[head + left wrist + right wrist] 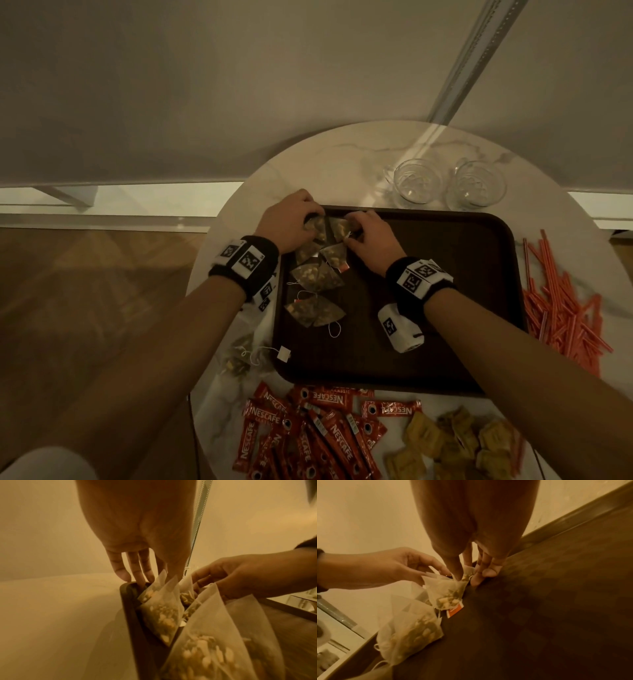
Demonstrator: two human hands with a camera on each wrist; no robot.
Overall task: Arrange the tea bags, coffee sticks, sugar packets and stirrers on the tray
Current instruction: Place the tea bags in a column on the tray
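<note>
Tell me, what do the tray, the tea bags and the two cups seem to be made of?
Dark brown rectangular tray: probably matte plastic, faintly textured. Pyramid tea bags: translucent mesh or paper, contents showing through. Two clear patterned cups: apparently glass, see-through with highlights.

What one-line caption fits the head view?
Both hands, left and right, set pyramid tea bags along the dark tray's left side.

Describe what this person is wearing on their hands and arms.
The left hand and right hand are bare, and both forearms are uncovered. Each wrist carries a black wristband bearing white blocks printed with black square tracking markers. A white cylindrical module, also with a marker, hangs under the right wrist.
</note>
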